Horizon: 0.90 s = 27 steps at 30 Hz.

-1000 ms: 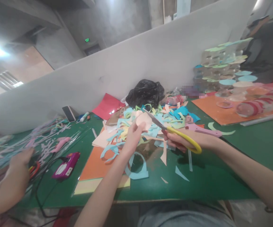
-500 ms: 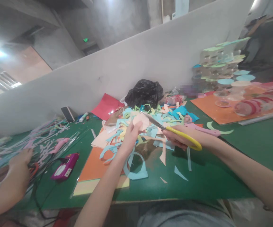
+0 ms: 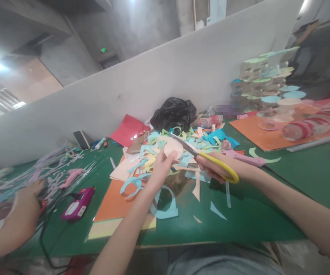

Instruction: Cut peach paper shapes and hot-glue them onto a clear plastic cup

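- Left hand (image 3: 161, 165): fingers were clamped on a pale paper disc (image 3: 172, 147).
- Right hand (image 3: 210, 167): fingers gripped yellow-handled scissors (image 3: 221, 163); blades (image 3: 184, 144) lay at the disc's right, contact unclear.

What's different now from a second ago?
Just small things. The left hand and its pale paper slid left, then came back right. Another person's arm edged slightly right. The right hand still has the yellow-handled scissors; the near hands took or dropped nothing. The black bag, phone and paper scraps stayed put.
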{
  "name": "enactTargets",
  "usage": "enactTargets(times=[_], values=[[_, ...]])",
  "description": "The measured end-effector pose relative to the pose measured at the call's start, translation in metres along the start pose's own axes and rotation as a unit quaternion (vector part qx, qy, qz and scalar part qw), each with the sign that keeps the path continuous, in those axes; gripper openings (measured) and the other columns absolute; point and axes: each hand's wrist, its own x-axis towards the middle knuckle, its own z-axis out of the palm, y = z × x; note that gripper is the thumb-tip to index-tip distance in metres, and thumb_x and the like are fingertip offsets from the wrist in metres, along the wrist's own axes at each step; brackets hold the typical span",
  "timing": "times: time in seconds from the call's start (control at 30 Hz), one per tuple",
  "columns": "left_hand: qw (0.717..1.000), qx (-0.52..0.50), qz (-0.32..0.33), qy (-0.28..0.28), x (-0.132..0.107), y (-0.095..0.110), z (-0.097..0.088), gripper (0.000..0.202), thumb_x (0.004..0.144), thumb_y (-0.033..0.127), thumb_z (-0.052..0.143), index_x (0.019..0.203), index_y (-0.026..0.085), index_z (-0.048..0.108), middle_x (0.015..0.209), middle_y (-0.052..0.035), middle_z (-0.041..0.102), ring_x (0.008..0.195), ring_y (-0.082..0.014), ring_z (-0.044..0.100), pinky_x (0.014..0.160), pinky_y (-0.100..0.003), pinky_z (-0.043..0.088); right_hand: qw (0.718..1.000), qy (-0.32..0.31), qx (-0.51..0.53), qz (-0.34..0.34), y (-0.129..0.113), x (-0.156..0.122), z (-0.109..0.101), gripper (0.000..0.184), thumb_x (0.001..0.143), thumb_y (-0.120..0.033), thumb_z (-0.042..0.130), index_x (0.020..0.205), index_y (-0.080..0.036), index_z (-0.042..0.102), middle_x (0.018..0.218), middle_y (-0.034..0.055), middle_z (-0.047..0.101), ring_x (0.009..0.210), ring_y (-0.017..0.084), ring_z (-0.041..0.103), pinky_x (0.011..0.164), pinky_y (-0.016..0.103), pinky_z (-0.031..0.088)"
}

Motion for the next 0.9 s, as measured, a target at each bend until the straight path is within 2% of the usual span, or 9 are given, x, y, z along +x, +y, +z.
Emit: enactTargets(times=[0.07,0.13,0.27,0.4,0.57,0.77,0.9], values=[[1.000,0.007,-0.004,-0.012,-0.002,0.000,0.002,0.045,0.078,0.047,0.066,0.111,0.017,0.062,0.100,-0.0089,0.066,0.084,-0.0182,0.062,0.070,-0.029,0.055,0.999,-0.010,0.017,-0.032,-0.001,-0.002,-0.002,0.054,0.092,-0.068,0.024,0.076,-0.021,0.047,0.042,-0.0052,0.045,0.041,0.012,0.046,0.049,0.024,0.039],[1.000,0.008,-0.003,-0.015,-0.004,0.001,0.004,0.042,0.079,0.046,0.066,0.109,0.017,0.062,0.100,-0.0079,0.064,0.084,-0.0176,0.062,0.070,-0.028,0.054,0.998,-0.024,0.037,-0.052,-0.003,-0.004,-0.003,0.058,0.090,-0.073,0.023,0.072,-0.021,0.043,0.048,-0.0044,0.045,0.044,0.011,0.045,0.050,0.025,0.040],[1.000,0.005,-0.004,0.007,-0.004,0.000,0.001,0.040,0.080,0.046,0.062,0.109,0.019,0.061,0.095,-0.0047,0.063,0.073,-0.0140,0.059,0.066,-0.026,0.052,0.996,-0.043,0.066,-0.040,-0.006,-0.007,-0.005,0.061,0.086,-0.079,0.024,0.072,-0.022,0.039,0.064,-0.0039,0.043,0.049,0.010,0.043,0.053,0.027,0.040],[1.000,0.003,-0.005,0.024,-0.001,-0.004,-0.003,0.034,0.082,0.048,0.059,0.099,0.019,0.062,0.082,-0.0017,0.059,0.062,-0.0112,0.054,0.060,-0.024,0.048,0.994,-0.060,0.019,-0.087,-0.001,-0.007,-0.007,0.056,0.091,-0.072,0.023,0.071,-0.022,0.038,0.064,-0.0036,0.044,0.052,0.011,0.043,0.058,0.029,0.040],[0.999,-0.016,-0.004,0.034,0.002,-0.004,-0.005,0.037,0.080,0.047,0.060,0.101,0.017,0.064,0.088,-0.0041,0.062,0.060,-0.0104,0.051,0.056,-0.024,0.046,0.990,-0.065,-0.010,-0.126,0.006,-0.004,-0.008,0.051,0.096,-0.063,0.026,0.069,-0.022,0.037,0.061,-0.0046,0.043,0.053,0.011,0.043,0.057,0.028,0.038],[0.999,0.005,-0.013,0.029,0.001,0.002,-0.007,0.033,0.078,0.048,0.061,0.087,0.016,0.063,0.076,-0.0032,0.060,0.062,-0.0124,0.052,0.059,-0.025,0.047,0.995,-0.055,-0.003,-0.088,0.016,0.004,-0.004,0.061,0.093,-0.070,0.026,0.059,-0.021,0.038,0.047,-0.0029,0.045,0.046,0.011,0.041,0.053,0.027,0.039],[0.999,0.030,-0.016,0.013,-0.001,0.005,-0.005,0.032,0.080,0.049,0.057,0.082,0.017,0.061,0.065,-0.0006,0.055,0.060,-0.0129,0.050,0.060,-0.026,0.047,0.999,-0.041,-0.003,-0.023,0.007,0.001,-0.003,0.069,0.087,-0.079,0.020,0.055,-0.021,0.041,0.043,-0.0006,0.045,0.043,0.012,0.046,0.051,0.027,0.042]])
